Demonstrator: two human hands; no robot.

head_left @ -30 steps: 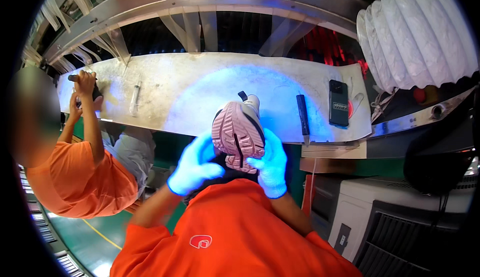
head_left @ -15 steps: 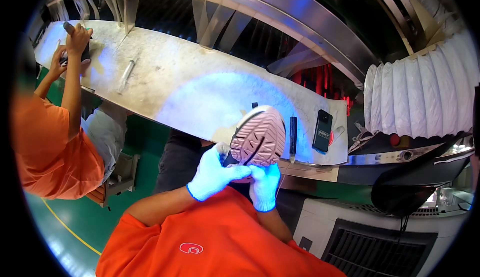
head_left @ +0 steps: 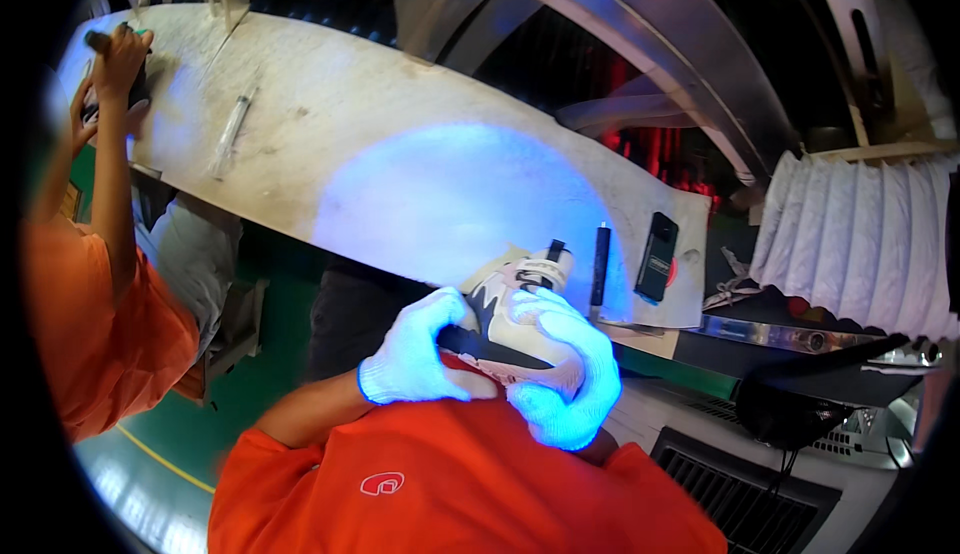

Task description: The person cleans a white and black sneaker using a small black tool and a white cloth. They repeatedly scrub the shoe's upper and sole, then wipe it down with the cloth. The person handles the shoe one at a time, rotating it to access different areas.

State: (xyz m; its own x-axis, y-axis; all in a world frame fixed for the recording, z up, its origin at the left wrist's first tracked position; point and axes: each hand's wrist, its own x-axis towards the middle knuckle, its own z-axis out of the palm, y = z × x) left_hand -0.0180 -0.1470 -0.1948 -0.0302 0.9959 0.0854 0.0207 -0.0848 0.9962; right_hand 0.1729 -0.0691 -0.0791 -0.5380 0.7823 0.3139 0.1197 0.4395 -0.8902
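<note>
Close to my body I hold a white and black sneaker (head_left: 512,326) with a pinkish sole, just over the near edge of the worktable (head_left: 400,199). My left hand (head_left: 425,352), in a white knit glove, grips its left side, thumb stretched along the sole. Wrapped round the right side is my gloved right hand (head_left: 572,369), fingers over the upper and thumb under the sole. The shoe's upper and its black pull tab face up. Bluish light falls on both gloves and the table.
Right of the shoe lie a dark pen-like tool (head_left: 601,264) and a dark phone (head_left: 656,257). A clear syringe-like tube (head_left: 232,134) lies farther left. At the far left, a person in orange (head_left: 120,324) works with both hands. A white ribbed duct (head_left: 860,239) stands right.
The sneaker has turned over, from its patterned sole showing to its upper showing. My right hand has shifted to wrap its right side. The view has tilted somewhat.
</note>
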